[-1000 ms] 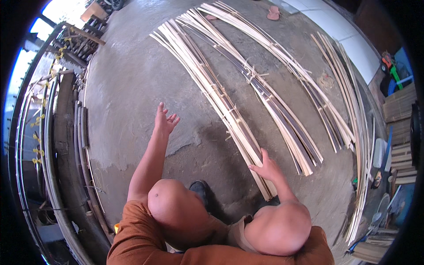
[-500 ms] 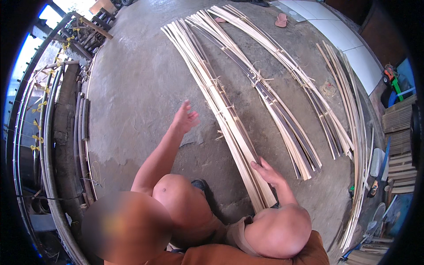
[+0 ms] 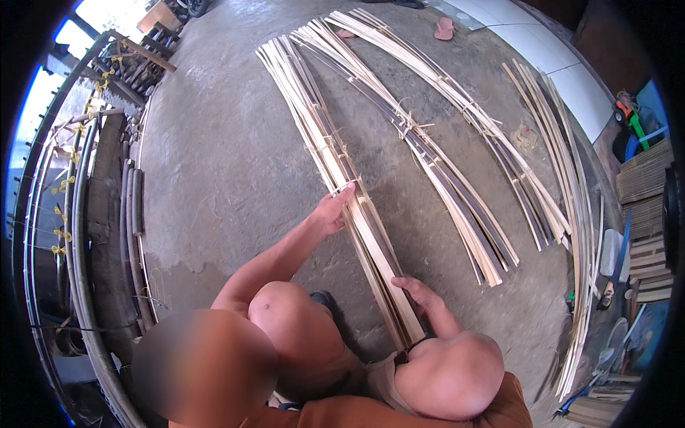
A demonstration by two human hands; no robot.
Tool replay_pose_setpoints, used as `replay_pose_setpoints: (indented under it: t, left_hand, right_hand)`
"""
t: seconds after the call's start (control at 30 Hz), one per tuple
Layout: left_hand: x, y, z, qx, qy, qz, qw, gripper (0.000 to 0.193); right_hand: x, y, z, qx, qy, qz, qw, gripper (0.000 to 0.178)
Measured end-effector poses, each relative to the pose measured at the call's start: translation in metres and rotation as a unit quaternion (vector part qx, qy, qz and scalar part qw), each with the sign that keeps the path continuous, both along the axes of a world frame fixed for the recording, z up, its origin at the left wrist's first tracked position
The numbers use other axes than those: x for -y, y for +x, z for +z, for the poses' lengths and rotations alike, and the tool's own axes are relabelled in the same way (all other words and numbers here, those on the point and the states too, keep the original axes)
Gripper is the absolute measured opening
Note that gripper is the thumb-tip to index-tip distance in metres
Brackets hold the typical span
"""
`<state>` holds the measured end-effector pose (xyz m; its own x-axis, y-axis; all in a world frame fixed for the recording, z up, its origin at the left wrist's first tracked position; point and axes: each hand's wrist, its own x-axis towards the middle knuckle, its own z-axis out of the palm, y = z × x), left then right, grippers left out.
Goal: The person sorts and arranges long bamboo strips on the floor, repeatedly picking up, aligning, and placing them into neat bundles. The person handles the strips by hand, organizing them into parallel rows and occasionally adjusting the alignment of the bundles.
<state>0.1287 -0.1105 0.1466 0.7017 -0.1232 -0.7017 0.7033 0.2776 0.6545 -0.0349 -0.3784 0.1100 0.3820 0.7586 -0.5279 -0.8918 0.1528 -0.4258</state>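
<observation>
A long bundle of split bamboo strips (image 3: 369, 224), pale with some dark brown faces, lies lengthwise in front of me, its near end between my knees. My left hand (image 3: 333, 213) grips it from the left side around its middle, close to a tie, thumb on top. Nearer to me, my right hand (image 3: 422, 299) holds the bundle's right edge, its thumb against the strips and the other fingers partly hidden. Two more tied bundles lie to the right: a nearer bamboo bundle (image 3: 444, 175) and a farther bamboo bundle (image 3: 467, 107).
Loose long strips (image 3: 571, 192) lie along the right side. Beyond them are stacked slats (image 3: 646, 185) and a saw-like tool (image 3: 609, 294). Long poles (image 3: 82, 214) line the left wall. A pink sandal (image 3: 444, 28) rests on the concrete floor (image 3: 207, 143) near white tiles (image 3: 535, 43).
My left hand has come from the air left of the bundle onto it and taken hold. The bundle's near part has shifted a little left, with my right hand still at its edge.
</observation>
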Motion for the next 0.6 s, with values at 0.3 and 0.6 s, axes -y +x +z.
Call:
replay_pose_setpoints:
  t: [0.3,0.6]
  left_hand:
    - [-0.008,0.004,-0.002,-0.043,0.058,0.014,0.997,0.095]
    - [-0.01,-0.06,-0.022,-0.01,-0.072,-0.027,0.997,0.055]
  right_hand:
    - [0.002,0.012,0.027,0.343,-0.338,0.012,0.876,0.09]
    - [-0.037,-0.01,0.031,0.408,-0.23,0.045,0.883,0.077]
